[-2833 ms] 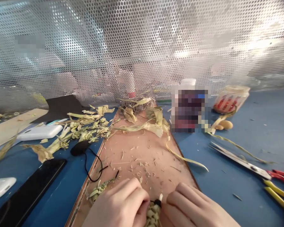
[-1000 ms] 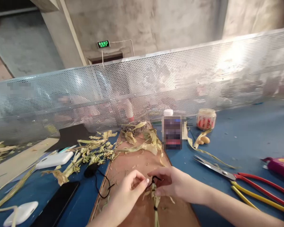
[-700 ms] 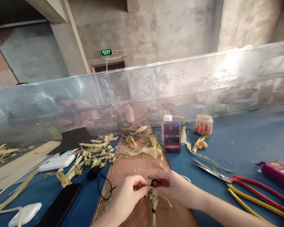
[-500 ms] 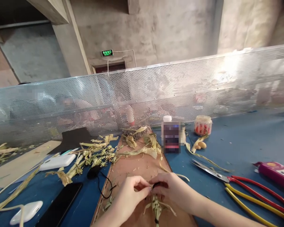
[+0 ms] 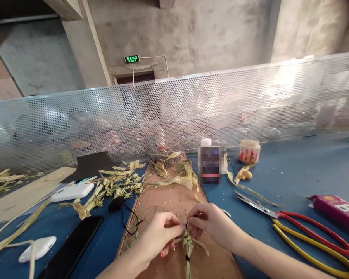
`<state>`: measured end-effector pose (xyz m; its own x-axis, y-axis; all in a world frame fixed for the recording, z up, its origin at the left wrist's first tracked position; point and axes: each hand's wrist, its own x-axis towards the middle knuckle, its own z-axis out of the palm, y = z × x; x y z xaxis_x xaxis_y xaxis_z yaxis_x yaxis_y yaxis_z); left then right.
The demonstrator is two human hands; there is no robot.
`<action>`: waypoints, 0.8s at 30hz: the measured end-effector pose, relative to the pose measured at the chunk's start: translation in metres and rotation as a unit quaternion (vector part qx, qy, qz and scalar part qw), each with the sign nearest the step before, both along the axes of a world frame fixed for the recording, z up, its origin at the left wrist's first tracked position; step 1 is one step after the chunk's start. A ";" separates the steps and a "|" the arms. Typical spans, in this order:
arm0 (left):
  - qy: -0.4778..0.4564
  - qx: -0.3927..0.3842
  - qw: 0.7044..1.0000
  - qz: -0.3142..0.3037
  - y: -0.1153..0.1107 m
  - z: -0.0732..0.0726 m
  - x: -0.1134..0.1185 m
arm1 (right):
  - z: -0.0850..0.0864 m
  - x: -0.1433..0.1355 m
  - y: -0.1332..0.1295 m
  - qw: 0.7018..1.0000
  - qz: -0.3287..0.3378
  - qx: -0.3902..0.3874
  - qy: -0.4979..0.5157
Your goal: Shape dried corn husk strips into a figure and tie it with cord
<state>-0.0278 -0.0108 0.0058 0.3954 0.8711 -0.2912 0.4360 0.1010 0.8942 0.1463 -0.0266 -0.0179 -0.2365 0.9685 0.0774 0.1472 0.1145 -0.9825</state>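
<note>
A small plaited bundle of dry leaf strips [image 5: 188, 243] lies upright in front of me, with loose side strips and a black tie round its lower stem. At its top shows a short bit of black thread [image 5: 186, 225]. My left hand [image 5: 159, 234] pinches at this thread from the left, thumb and forefinger closed. From the right, my right hand [image 5: 205, 220] is pinched at the same spot, its fingertips close to the left ones. The thread's ends are hidden in the fingers. Both hands are above the brown board [image 5: 163, 201].
Dry leaves [image 5: 119, 186] lie at the left and across the board's far end. Scissors [image 5: 267, 211] with red and yellow handles rest at right. A black phone [image 5: 72, 248], white earbud case [image 5: 37, 248], bottle [image 5: 206, 142], jar [image 5: 249, 151] and perforated screen [image 5: 174, 104] stand around.
My fingertips have parted slightly at the bundle's top, and the right hand has risen a little. More of the black thread shows. The view has shifted slightly.
</note>
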 end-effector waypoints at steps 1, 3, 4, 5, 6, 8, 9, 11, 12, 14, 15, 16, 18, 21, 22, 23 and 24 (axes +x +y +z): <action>-0.015 -0.015 1.000 -0.001 0.000 0.000 0.000 | -0.001 0.000 0.001 1.000 -0.001 0.000 0.004; -0.053 -0.033 0.998 -0.003 0.001 -0.002 -0.001 | -0.002 0.001 0.002 1.000 -0.012 0.005 -0.009; -0.069 -0.042 0.997 -0.005 0.002 -0.003 -0.002 | -0.002 0.001 0.002 1.000 -0.018 0.006 -0.018; -0.083 -0.049 0.995 -0.007 0.002 -0.004 -0.002 | -0.002 0.002 0.002 0.999 -0.022 0.003 -0.025; -0.094 -0.054 0.994 -0.009 0.003 -0.006 -0.003 | -0.002 0.002 0.002 0.999 -0.022 -0.001 -0.028; -0.107 -0.065 0.992 -0.011 0.002 -0.007 -0.005 | -0.002 0.002 0.001 0.999 -0.016 -0.002 -0.029; -0.112 -0.071 0.991 -0.009 0.002 -0.007 -0.005 | -0.003 0.002 0.000 1.000 -0.013 0.002 -0.029; -0.118 -0.081 0.990 -0.003 0.001 -0.005 -0.005 | -0.004 0.002 0.000 0.999 -0.012 0.015 -0.028; -0.119 -0.084 0.989 0.000 0.000 -0.004 -0.005 | -0.005 0.002 0.000 0.999 -0.012 0.021 -0.027; -0.118 -0.085 0.989 0.003 -0.001 -0.001 -0.004 | -0.006 0.002 0.000 0.999 -0.010 0.026 -0.020; -0.117 -0.084 0.990 0.004 -0.002 0.001 -0.003 | -0.005 0.002 0.000 0.999 -0.009 0.028 -0.016; -0.116 -0.081 0.990 0.004 -0.002 0.001 -0.003 | -0.005 0.002 0.000 0.999 -0.006 0.030 -0.012; -0.114 -0.074 0.991 0.005 -0.002 0.002 -0.003 | -0.002 0.003 -0.001 0.999 0.000 0.033 -0.009; -0.120 -0.054 0.991 0.004 -0.002 -0.001 -0.004 | 0.002 0.005 -0.001 0.999 0.003 0.045 -0.010; -0.121 -0.042 0.992 0.001 -0.002 -0.002 -0.005 | 0.003 0.005 -0.001 0.999 0.005 0.052 -0.009; -0.120 -0.028 0.992 -0.002 -0.002 -0.002 -0.005 | 0.003 0.006 -0.001 0.998 0.006 0.061 -0.008; -0.117 -0.013 0.993 -0.005 -0.002 -0.002 -0.005 | 0.003 0.007 -0.001 0.998 0.007 0.069 -0.008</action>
